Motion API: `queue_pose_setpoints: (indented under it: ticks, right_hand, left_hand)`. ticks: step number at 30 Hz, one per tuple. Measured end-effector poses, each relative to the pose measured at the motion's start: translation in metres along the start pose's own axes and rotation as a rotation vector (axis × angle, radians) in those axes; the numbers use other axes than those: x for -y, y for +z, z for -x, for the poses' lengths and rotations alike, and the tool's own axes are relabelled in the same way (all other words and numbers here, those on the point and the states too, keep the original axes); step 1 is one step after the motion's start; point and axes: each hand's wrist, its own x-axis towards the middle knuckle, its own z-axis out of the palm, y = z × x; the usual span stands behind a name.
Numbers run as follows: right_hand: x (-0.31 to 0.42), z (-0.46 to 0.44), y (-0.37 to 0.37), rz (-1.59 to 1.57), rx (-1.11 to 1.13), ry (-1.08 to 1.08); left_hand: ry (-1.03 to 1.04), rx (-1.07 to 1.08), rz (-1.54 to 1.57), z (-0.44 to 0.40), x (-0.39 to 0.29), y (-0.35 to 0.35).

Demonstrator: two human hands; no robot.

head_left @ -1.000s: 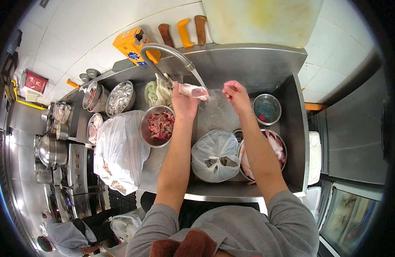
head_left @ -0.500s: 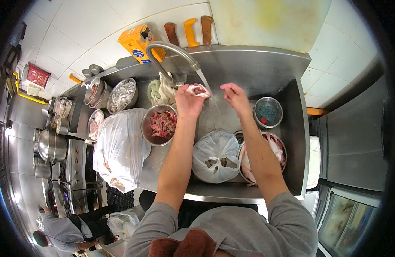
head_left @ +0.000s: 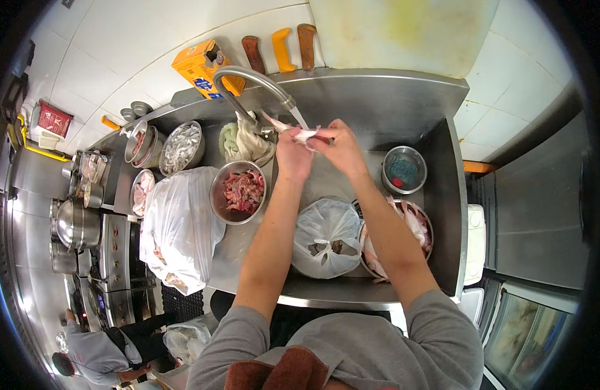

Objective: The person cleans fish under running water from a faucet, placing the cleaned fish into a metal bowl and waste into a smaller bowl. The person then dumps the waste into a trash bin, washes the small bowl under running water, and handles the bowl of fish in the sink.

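Observation:
Under the tap (head_left: 251, 75), my left hand (head_left: 293, 157) grips a pale pinkish fish (head_left: 304, 135), whose narrow end points up and to the left. My right hand (head_left: 339, 148) is closed, thumb and fingers pinching the fish's right end. Water falls onto the fish between the two hands. Below my left wrist stands a steel bowl of red scraps (head_left: 241, 190). More fish (head_left: 413, 224) lie in a round bowl partly hidden by my right forearm. A small steel bowl (head_left: 404, 170) with a green scourer and something red stands right of my right hand.
A knotted plastic bag (head_left: 326, 240) sits in the sink between my forearms. On the left are a large white bag (head_left: 183, 227), a folded cloth (head_left: 248, 143) and a bowl of silvery pieces (head_left: 183, 148). Knife handles (head_left: 284, 51) line the wall. Another person (head_left: 105, 354) stands lower left.
My right hand has moved left onto the fish, which it was apart from before. The fish has turned in my left hand, its narrow end now showing at the upper left.

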Motion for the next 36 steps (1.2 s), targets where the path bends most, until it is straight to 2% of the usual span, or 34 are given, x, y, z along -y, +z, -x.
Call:
queue_pose_setpoints:
  ticks: [2, 6, 8, 12, 20, 27, 29, 33, 36]
  right_hand:
    - [-0.006, -0.002, 0.005, -0.026, 0.031, 0.122]
    - [-0.011, -0.004, 0.007, -0.087, 0.024, 0.155]
    - [-0.008, -0.002, 0.008, 0.038, -0.030, 0.088]
    - [0.002, 0.002, 0.010, 0.080, -0.087, 0.073]
    - [0.007, 0.003, 0.012, 0.259, -0.220, -0.189]
    - [0.000, -0.006, 0.008, 0.240, -0.197, -0.251]
    - [0.000, -0.008, 0.010, 0.218, -0.238, -0.360]
    - [0.001, -0.008, 0.012, 0.158, -0.240, -0.373]
    - [0.001, -0.008, 0.009, 0.155, -0.198, -0.332]
  left_hand:
    - [0.050, 0.046, -0.115, -0.007, 0.007, -0.006]
    - [0.087, 0.048, -0.155, 0.001, 0.008, 0.004]
    - [0.098, 0.038, -0.187, 0.003, 0.009, 0.006]
    - [0.097, 0.035, -0.191, 0.005, 0.009, 0.008]
    - [0.131, 0.108, -0.193, 0.000, 0.005, 0.001]
    - [0.147, 0.077, -0.246, 0.021, 0.000, 0.024]
    - [0.182, 0.118, -0.219, 0.021, -0.001, 0.022]
    - [0.224, 0.158, -0.239, 0.017, -0.005, 0.017]
    - [0.176, 0.166, -0.222, 0.010, -0.007, 0.010]
